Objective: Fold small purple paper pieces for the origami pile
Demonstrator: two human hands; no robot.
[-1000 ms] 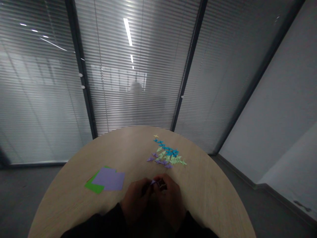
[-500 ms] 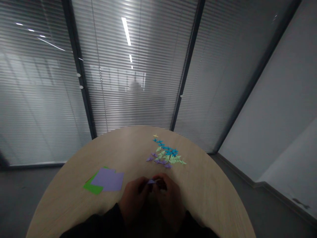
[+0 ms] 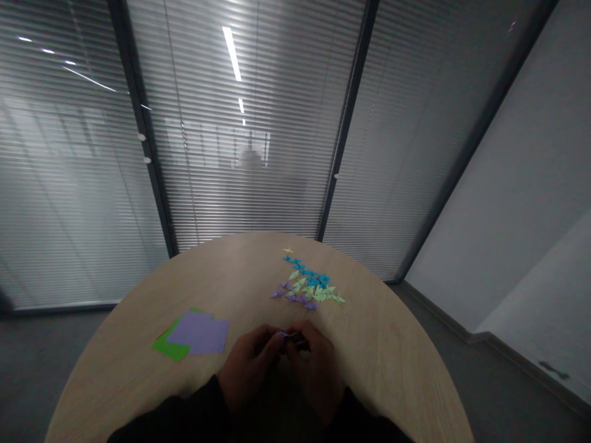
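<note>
Between the fingertips of both hands is a small folded piece of purple paper (image 3: 285, 333), mostly covered by the fingers. My left hand (image 3: 249, 363) pinches it from the left, its thumb on top. My right hand (image 3: 314, 366) is closed on its right side, fingers curled. Beyond the hands lies a group of small folded paper cranes: purple cranes (image 3: 302, 299) nearest, pale green cranes (image 3: 321, 292) and blue cranes (image 3: 314, 278) behind them, and one yellow crane (image 3: 288, 250) farthest off.
Flat square sheets lie left of my hands: purple sheets (image 3: 197, 333) over green sheets (image 3: 173, 349). Everything rests on a round wooden table (image 3: 378, 369). Past its far edge stand glass panels with blinds (image 3: 258, 203); a white wall (image 3: 521, 203) is at the right.
My left thumb has moved up over the purple paper, so less of it shows. Both hands stay together in nearly the same place. The view has shifted slightly.
</note>
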